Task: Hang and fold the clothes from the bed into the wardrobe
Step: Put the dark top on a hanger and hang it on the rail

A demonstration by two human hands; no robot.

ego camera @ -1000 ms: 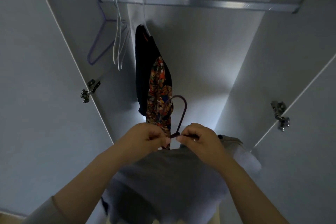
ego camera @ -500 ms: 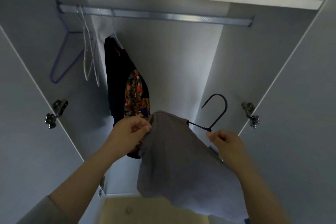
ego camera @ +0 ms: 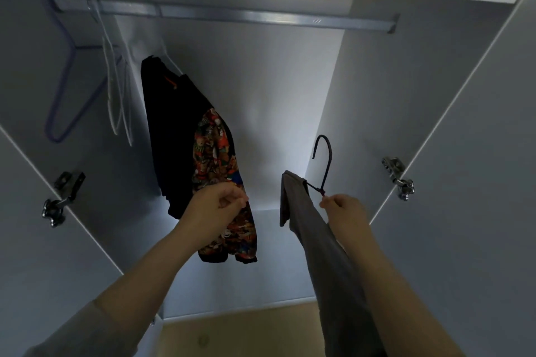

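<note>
Below the rail's (ego camera: 232, 13) open right half, our right hand (ego camera: 345, 211) pinches the hanger (ego camera: 326, 159) carrying a garment (ego camera: 319, 240); left hand (ego camera: 214, 209) curled, grip unclear.

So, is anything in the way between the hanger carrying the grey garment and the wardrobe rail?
Nothing visible. The right hand pinches the hanger below its hook, and the rail stretch above it is bare. The black garment, patterned garment and empty hangers hang further left.

a home bedroom wardrobe (ego camera: 435, 124) (rail (ego camera: 232, 13), hung clothes (ego camera: 174, 130)).
</note>
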